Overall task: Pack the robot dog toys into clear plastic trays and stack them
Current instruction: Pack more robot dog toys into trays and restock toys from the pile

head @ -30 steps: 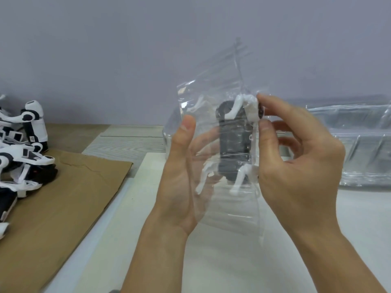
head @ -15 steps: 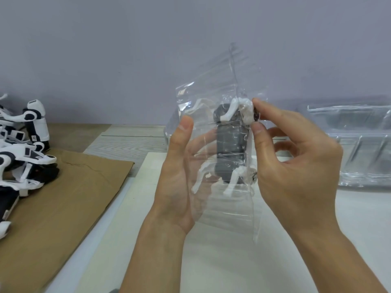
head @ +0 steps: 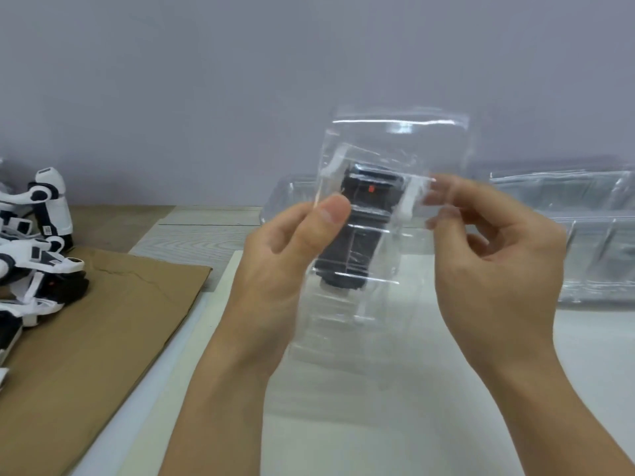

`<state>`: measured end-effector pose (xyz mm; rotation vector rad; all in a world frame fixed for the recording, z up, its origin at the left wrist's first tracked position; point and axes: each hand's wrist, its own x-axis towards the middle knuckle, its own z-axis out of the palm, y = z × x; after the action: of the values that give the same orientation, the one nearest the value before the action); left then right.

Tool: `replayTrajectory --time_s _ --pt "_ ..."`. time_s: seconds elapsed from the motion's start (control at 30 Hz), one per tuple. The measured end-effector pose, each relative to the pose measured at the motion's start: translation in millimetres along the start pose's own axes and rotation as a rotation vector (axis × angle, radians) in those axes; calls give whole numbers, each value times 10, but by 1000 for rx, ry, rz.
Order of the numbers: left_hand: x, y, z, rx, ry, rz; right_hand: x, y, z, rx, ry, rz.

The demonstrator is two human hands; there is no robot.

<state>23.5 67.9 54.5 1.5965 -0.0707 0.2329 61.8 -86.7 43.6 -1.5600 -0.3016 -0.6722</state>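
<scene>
I hold a clear plastic tray (head: 395, 146) upright in front of me with a black and white robot dog toy (head: 360, 231) inside it. My left hand (head: 288, 255) grips the tray's left side, thumb on its front face. My right hand (head: 491, 245) pinches the tray's right edge with its fingertips. The toy's dark underside with a small red mark faces me. Several more robot dog toys (head: 34, 242) lie at the far left.
A brown cardboard sheet (head: 103, 324) lies under the loose toys on the left. A white board (head: 378, 424) covers the table below my hands. A stack of clear plastic trays (head: 584, 235) rests at the back right against the grey wall.
The tray has turned so its broad face now points at me, and it sits a little further right. My right hand moved from the toy's leg out to the tray's right edge.
</scene>
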Motion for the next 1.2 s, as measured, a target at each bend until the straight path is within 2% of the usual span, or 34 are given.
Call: replayTrajectory --time_s 0.2,0.3,0.43,0.57,0.73,0.9,1.03,1.13,1.2 --pt "-14 99 -88 461 123 19 91 38 -107 53 117 100" --pt "-51 162 -109 571 111 19 136 50 -150 104 187 161" --pt "-83 190 -172 792 -7 -70 182 21 -204 194 239 212" --pt "-93 225 -139 889 -166 -166 214 -22 -227 169 241 208" --pt "-118 216 -16 922 -338 -313 266 -96 -273 120 213 155" --pt "-107 168 194 900 -453 -309 260 -174 -248 10 111 98" --pt "-74 172 153 781 -294 -191 220 -228 -203 -75 8 65" --pt "-13 112 47 715 -3 -131 186 -270 -154 -83 -60 60" --pt "30 60 -27 764 215 -171 151 -293 -91 -99 -119 54"
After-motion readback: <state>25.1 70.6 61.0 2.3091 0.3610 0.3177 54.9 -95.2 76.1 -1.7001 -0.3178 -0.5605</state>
